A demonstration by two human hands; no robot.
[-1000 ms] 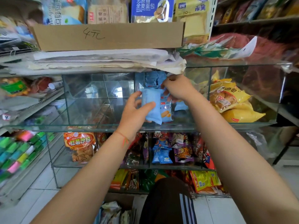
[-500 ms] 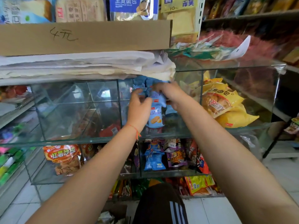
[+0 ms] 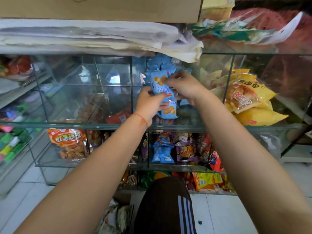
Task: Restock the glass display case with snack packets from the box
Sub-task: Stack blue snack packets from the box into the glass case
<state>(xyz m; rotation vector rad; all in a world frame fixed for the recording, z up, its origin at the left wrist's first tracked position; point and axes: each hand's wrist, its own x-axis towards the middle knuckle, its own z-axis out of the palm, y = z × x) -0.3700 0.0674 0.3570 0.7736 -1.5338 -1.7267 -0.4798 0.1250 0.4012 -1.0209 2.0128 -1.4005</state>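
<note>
Shop aisle, head view: glass display case w/ several shelves, split into compartments by glass dividers, pale tiled floor below. Cardboard box and stacked papers sit on top of the case. Top shelf: left compartments hold almost nothing; middle one has a pile of blue snack packets; right one has yellow bread bags. Lower shelf: orange chip bag at left, more blue and purple packs near centre.

Both arms reach forward and up into the middle compartment. Left hand, red string at the wrist, has fingers curled round the lower end of a blue packet. Right hand pinches the same packet's upper right edge w/ fingertips. Packet stands roughly upright, tilted a bit, in front of the pile. Another blue packet lies just below the hands.

Open front edge of the shelf runs just under the wrists; room is free to the left, divider close beside the left hand.
</note>
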